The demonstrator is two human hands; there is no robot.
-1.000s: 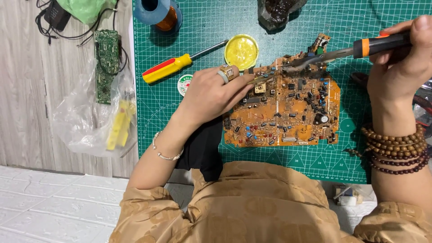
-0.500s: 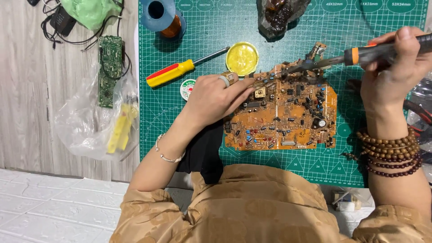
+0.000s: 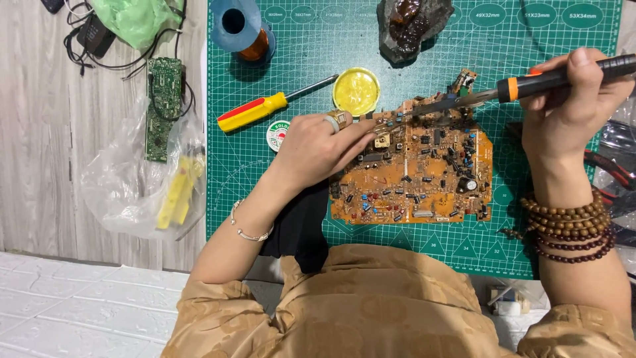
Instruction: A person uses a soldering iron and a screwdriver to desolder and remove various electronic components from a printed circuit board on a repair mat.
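Left hand (image 3: 315, 142), frame centre: fingers pinched on thin wire at upper-left edge of orange circuit board (image 3: 414, 176), which lies flat on green mat (image 3: 232, 166). Right hand (image 3: 570, 106), upper right: wrapped around soldering iron (image 3: 523, 85), tip touching board's top edge. Joint seemingly in progress, unfinished.

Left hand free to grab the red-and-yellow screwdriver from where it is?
Probably yes. The left hand rests on the circuit board, holding nothing large, and the screwdriver lies on bare green mat just beyond it, with only a small round reel between them.
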